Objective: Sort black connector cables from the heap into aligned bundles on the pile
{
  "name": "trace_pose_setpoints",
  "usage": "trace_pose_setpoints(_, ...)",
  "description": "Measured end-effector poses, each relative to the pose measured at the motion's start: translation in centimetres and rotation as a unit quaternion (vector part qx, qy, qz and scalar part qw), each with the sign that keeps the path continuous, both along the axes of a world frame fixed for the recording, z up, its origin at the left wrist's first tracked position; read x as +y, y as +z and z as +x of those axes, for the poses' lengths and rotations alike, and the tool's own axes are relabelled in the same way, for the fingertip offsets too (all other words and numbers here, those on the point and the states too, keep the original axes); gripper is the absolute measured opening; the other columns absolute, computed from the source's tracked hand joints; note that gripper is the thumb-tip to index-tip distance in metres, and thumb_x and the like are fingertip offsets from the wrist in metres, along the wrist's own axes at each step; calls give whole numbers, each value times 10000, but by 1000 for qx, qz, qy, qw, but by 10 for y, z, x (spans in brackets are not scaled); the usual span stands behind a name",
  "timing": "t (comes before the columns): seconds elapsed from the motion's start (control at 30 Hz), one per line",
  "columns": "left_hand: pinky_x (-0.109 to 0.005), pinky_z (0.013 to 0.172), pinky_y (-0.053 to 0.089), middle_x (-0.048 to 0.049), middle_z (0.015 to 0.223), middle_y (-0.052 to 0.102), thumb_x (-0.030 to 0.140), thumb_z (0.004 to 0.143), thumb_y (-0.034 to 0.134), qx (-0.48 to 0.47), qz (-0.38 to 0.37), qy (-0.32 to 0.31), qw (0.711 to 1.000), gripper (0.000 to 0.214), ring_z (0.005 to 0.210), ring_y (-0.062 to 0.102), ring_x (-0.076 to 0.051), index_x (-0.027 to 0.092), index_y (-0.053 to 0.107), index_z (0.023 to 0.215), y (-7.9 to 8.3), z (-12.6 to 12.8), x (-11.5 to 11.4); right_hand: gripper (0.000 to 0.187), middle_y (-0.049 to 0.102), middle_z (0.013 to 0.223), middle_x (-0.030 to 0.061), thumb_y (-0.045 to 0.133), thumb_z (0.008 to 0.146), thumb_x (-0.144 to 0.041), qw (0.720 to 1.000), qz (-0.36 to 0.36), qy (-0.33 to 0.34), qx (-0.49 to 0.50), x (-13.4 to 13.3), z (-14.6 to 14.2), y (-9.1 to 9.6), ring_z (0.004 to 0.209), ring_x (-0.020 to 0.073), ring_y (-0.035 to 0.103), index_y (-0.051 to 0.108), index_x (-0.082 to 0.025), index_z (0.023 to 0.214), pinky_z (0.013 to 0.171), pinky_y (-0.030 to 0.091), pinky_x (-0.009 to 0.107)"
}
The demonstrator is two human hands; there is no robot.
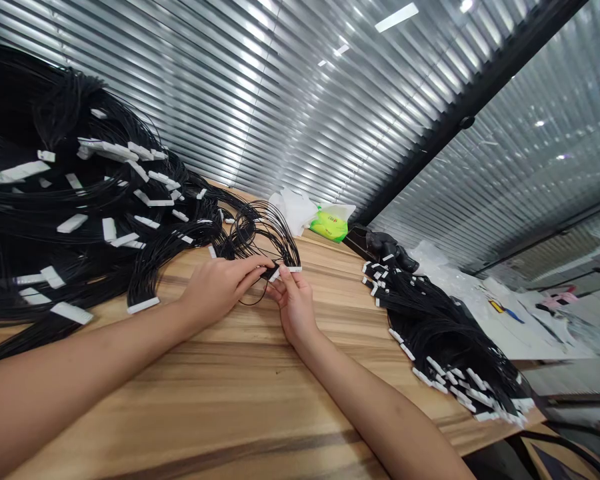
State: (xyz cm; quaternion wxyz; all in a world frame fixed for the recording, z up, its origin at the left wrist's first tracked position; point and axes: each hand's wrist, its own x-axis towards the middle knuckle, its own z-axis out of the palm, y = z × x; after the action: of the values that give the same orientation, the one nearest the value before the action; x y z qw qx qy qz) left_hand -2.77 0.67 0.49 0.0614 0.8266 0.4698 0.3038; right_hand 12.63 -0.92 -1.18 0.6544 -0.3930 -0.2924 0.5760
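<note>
Both hands meet over the middle of the wooden table (260,373). My right hand (296,303) pinches a white connector (294,269) at the end of a black wire harness (267,223). With thumb and fingers pressed together, my left hand (220,283) grips the black wires just beside that connector. The wires loop away behind the hands toward the big pile on the left. The left fingertips partly cover the wires they hold.
A large heap of black wire harnesses (80,220) with white connectors fills the left side. Another bundle (430,327) lies at the right edge. A green tissue pack (329,225) sits at the back, before metallic blinds (220,93). Blue-yellow pliers (506,311) lie farther right.
</note>
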Motion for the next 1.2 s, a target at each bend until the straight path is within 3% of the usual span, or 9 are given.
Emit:
trace_pose_setpoints(0.13,-259,596,357,28,935,756,470,959,373,6,14,2,1000,351,810,686,-197,350,663,1115,-1,-1,1,283,706,745,-12,807,629,-320,1000,0,2,1,0,0,0,624,83,620,705,-160,839,568,546,184)
trace_pose_setpoints(0.33,-264,539,305,28,768,736,491,942,406,11,14,33,999,335,668,655,-188,319,676,1043,3,1,0,286,721,765,9,797,637,-341,1000,-2,6,-21,0,0,-1,661,103,641,701,-153,831,572,546,193)
trace_pose_setpoints(0.63,-273,537,289,25,750,733,497,939,416,32,19,42,998,325,666,656,-191,309,677,989,2,-1,3,311,727,796,19,787,650,-363,999,-3,13,-36,0,0,-3,695,115,658,702,-150,859,603,558,205)
trace_pose_setpoints(0.93,-262,588,356,50,903,761,435,924,493,-2,68,15,998,259,753,684,-169,317,724,940,1,-4,6,282,725,776,13,784,650,-352,999,-7,9,-36,0,0,-2,663,106,645,701,-149,827,595,561,206)
trace_pose_setpoints(1.2,-273,601,375,66,891,769,390,907,551,-21,142,-1,990,209,733,692,-157,322,748,920,-5,-6,9,292,733,807,28,788,640,-356,999,-11,8,-38,0,0,-3,687,116,653,706,-147,826,591,564,211)
